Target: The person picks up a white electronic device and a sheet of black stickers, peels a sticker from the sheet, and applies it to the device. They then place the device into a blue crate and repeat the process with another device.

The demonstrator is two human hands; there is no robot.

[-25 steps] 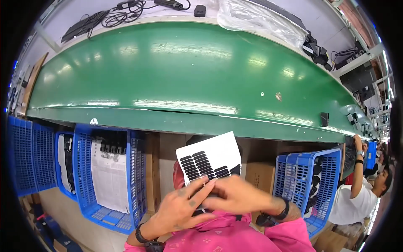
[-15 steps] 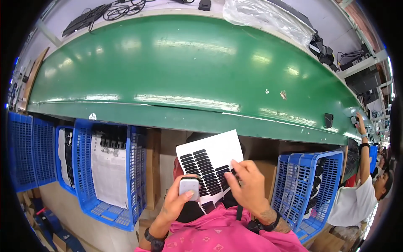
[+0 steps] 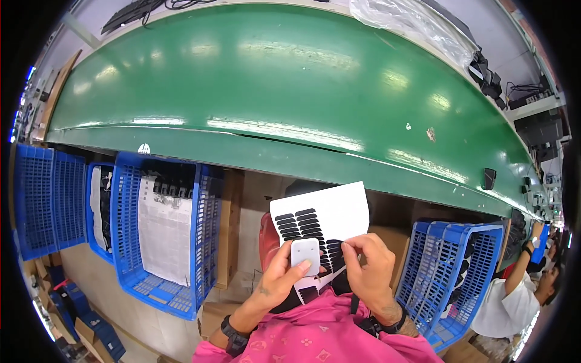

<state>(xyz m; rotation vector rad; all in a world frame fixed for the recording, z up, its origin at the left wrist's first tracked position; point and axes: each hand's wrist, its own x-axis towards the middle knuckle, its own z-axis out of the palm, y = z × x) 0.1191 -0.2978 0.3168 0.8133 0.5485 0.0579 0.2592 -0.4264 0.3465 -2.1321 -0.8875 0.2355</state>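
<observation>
My left hand (image 3: 279, 275) holds a small pale grey, round-cornered device (image 3: 305, 256), its thumb lying across the lower part of the face. Under and behind the device, a white sheet (image 3: 339, 209) rests over my lap, bearing columns of black oblong stickers (image 3: 310, 225). At the right side of these columns, my right hand (image 3: 370, 266) pinches thumb and forefinger together on the end of a black sticker (image 3: 334, 247). The device and left fingers hide part of the sheet.
A long green workbench (image 3: 272, 91) runs across ahead, with a small black item (image 3: 489, 178) near its right edge. Blue crates (image 3: 124, 242) holding parts stand at left, and another blue crate (image 3: 417, 284) at right. Beyond it, a person in white (image 3: 505, 308) reaches toward the bench.
My right hand has gone from spread fingers over the stickers to a pinch at their right side. The device now sits more upright over the sheet. The view has shifted slightly.
</observation>
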